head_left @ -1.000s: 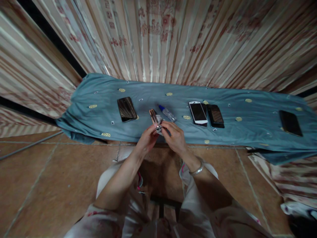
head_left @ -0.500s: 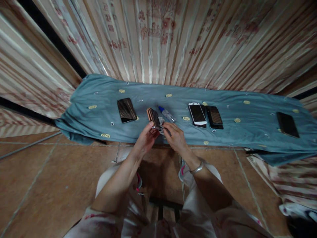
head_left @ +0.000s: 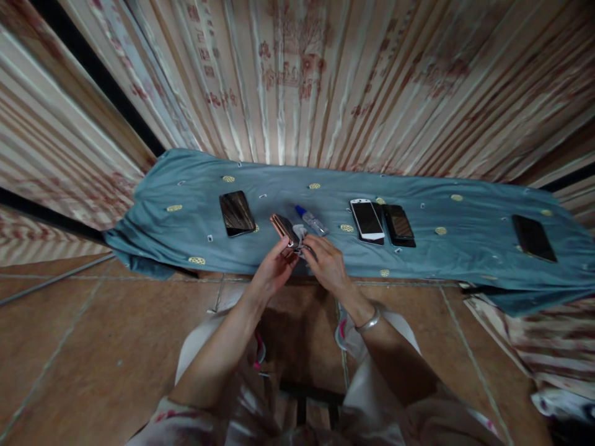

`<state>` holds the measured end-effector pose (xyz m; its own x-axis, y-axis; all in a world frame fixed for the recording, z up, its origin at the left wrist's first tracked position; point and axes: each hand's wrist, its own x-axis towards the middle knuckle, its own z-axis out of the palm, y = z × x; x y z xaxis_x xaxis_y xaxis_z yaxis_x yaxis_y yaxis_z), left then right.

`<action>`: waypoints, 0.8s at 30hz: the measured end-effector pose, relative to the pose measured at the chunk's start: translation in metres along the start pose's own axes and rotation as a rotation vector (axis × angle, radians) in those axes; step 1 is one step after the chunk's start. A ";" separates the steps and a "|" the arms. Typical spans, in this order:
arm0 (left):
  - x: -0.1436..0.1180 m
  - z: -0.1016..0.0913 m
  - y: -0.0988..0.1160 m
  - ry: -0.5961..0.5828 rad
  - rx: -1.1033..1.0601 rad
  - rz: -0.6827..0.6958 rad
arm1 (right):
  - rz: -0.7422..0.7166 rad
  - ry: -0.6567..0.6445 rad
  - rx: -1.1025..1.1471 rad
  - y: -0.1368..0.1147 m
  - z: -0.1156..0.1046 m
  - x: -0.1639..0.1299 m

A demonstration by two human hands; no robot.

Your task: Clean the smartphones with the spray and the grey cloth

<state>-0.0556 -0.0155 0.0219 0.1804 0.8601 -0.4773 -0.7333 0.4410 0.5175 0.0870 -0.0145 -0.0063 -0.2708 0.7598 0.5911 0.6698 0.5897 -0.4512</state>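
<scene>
A: Status on the hands?

B: Left hand (head_left: 274,271) has its fingers curled round a rose-gold phone (head_left: 284,228), gripping the lower end. It is lifted off the blue cloth (head_left: 465,248) and tilted, one long edge up, over the near edge at about the middle. My read: held that way so its face is open to the other hand.

A: And the other?

B: Right hand (head_left: 326,263) is pinched shut on a small crumpled wipe (head_left: 301,236), fingertips pressing it against the phone's near end. Can't tell how much of the wipe is bunched up inside the fingers.

A: Why off the surface?

B: Likely so one hand braces while the other rubs. That's judgement, not seen.

A: What else is laid out?

B: Small bottle with a blue cap (head_left: 311,220) lies on its side just beyond the hands, within reach. Dark phone (head_left: 237,212) lies flat, left of the hands. White phone (head_left: 367,220) and black phone (head_left: 398,225) lie side by side, touching or nearly so, right of centre. Another dark phone (head_left: 533,238) sits well apart, toward the right end. All face up, in a rough row along the cloth.

A: Backdrop?

B: Pleated patterned curtain (head_left: 297,80) behind the far edge. Tiled floor (head_left: 93,347) below. Silver bangle (head_left: 369,321) on the right wrist.
</scene>
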 end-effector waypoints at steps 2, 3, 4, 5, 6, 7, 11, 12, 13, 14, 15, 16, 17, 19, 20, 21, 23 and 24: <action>0.001 0.001 -0.002 -0.006 0.000 0.003 | -0.009 0.010 -0.005 -0.003 -0.001 0.002; 0.002 0.001 -0.003 -0.008 -0.007 0.003 | -0.012 0.018 -0.003 -0.005 -0.001 0.003; 0.004 0.001 -0.004 -0.012 -0.013 0.003 | -0.013 0.027 0.000 -0.007 -0.002 0.003; 0.005 0.001 -0.005 -0.016 -0.018 0.005 | -0.011 0.034 0.004 -0.009 -0.003 0.004; 0.006 0.001 -0.006 -0.021 -0.019 0.009 | -0.008 0.040 0.008 -0.010 -0.004 0.005; 0.008 0.001 -0.007 -0.026 -0.016 0.013 | -0.005 0.043 0.012 -0.012 -0.005 0.005; 0.013 0.000 -0.012 -0.033 -0.004 0.018 | -0.007 0.048 0.011 -0.014 -0.007 0.006; 0.014 0.000 -0.013 -0.031 -0.008 0.014 | -0.009 0.050 0.005 -0.014 -0.007 0.007; 0.014 0.000 -0.013 -0.029 -0.015 0.007 | -0.012 0.054 -0.002 -0.013 -0.008 0.007; 0.014 0.001 -0.013 -0.027 -0.024 -0.003 | -0.015 0.061 -0.009 -0.013 -0.008 0.007; 0.014 0.001 -0.013 -0.027 -0.034 -0.015 | -0.018 0.068 -0.013 -0.012 -0.008 0.007; 0.013 0.002 -0.013 -0.030 -0.042 -0.026 | -0.019 0.075 -0.016 -0.011 -0.008 0.007; 0.013 0.002 -0.013 -0.033 -0.047 -0.035 | -0.017 0.078 -0.016 -0.009 -0.007 0.006; 0.012 0.003 -0.011 -0.043 -0.041 -0.039 | -0.003 0.069 -0.014 -0.006 -0.007 0.006; 0.011 0.003 -0.010 -0.049 -0.031 -0.037 | 0.006 0.061 -0.011 -0.004 -0.006 0.005; 0.011 0.002 -0.010 -0.053 -0.018 -0.034 | 0.013 0.050 -0.008 -0.002 -0.006 0.005; 0.010 0.001 -0.008 -0.057 0.004 -0.026 | 0.018 0.034 -0.003 0.002 -0.004 0.003; 0.009 0.000 -0.008 -0.057 0.010 -0.022 | 0.015 0.030 -0.005 0.004 -0.004 0.003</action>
<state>-0.0484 -0.0109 0.0137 0.2337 0.8634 -0.4472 -0.7223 0.4620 0.5146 0.0918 -0.0108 -0.0040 -0.2393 0.7601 0.6041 0.6773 0.5765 -0.4571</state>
